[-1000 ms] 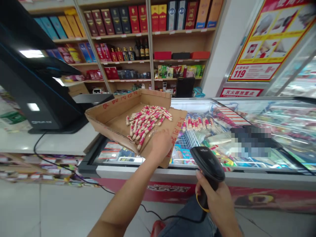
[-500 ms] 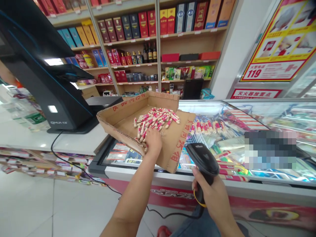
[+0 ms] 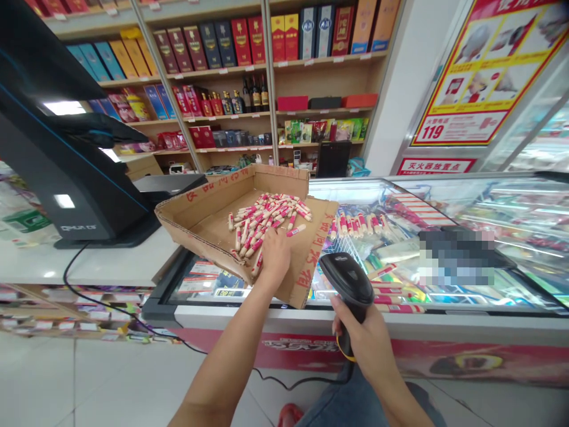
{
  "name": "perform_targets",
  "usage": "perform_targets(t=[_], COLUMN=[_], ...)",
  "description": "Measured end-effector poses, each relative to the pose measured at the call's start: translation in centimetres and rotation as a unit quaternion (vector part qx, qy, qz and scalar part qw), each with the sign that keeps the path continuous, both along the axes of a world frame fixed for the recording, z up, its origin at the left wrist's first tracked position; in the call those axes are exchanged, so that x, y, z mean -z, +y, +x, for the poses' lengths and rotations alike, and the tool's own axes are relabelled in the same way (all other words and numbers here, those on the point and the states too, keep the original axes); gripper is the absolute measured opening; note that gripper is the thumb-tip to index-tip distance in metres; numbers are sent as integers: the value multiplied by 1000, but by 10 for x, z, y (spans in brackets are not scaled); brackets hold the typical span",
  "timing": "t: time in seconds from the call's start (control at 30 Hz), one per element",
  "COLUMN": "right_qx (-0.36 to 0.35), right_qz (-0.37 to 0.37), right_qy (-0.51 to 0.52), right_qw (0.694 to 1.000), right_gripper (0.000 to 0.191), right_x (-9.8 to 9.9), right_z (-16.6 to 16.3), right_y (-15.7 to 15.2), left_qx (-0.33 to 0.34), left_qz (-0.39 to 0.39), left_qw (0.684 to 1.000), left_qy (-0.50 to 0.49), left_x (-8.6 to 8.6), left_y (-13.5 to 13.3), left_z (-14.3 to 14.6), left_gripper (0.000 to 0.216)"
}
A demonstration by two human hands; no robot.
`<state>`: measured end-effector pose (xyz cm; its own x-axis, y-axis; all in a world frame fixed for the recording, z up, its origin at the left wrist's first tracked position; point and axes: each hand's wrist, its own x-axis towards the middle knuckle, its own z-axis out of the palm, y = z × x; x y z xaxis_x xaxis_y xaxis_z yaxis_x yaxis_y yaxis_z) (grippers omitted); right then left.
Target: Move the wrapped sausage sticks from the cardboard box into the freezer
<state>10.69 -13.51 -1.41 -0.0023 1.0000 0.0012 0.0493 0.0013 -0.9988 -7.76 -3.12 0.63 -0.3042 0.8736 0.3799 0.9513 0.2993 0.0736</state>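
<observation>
Over cardbd box (image 3: 306,258), L hand (image 3: 276,254) at wrapped sticks (image 3: 272,212)

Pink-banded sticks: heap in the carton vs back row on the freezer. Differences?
Layout: the heap lies jumbled, sticks crossing; the back row lies side by side.
Place: the heap is in the carton; the back row is outside it, atop the freezer.
Hands: left hand at the heap; none at the back row.
Shared: pale ends, pink bands.

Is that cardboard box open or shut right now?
Open: no lid covers the cardboard box, the flap nearest the scanner is spread outward, and pink-banded sticks show inside, by the left hand.
</observation>
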Motion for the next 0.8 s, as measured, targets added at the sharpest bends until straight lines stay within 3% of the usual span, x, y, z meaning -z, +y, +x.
perform_targets(t=[0.2, 0.43, 0.63, 0.8], right_qx=[22, 85, 134, 157], right_qz=[16, -1, 8, 4], right_qy=[-3, 12, 12, -5], right_qw=[1000, 996, 991, 988], right_gripper=[36, 35, 33, 34], right_x=[-4, 0, 8, 16], right_z=[12, 36, 47, 49], right_y=[-5, -13, -17, -20], left_qx=[180, 385, 456, 476], left_qz=[-14, -52, -81, -91], left_qw=[979, 893, 852, 843], left_qy=[-95, -226, -242, -234], left_x=[-12, -13, -1, 16], left_y=[1, 18, 25, 25], left_z=[24, 62, 80, 77], left_gripper=[26, 23, 26, 28])
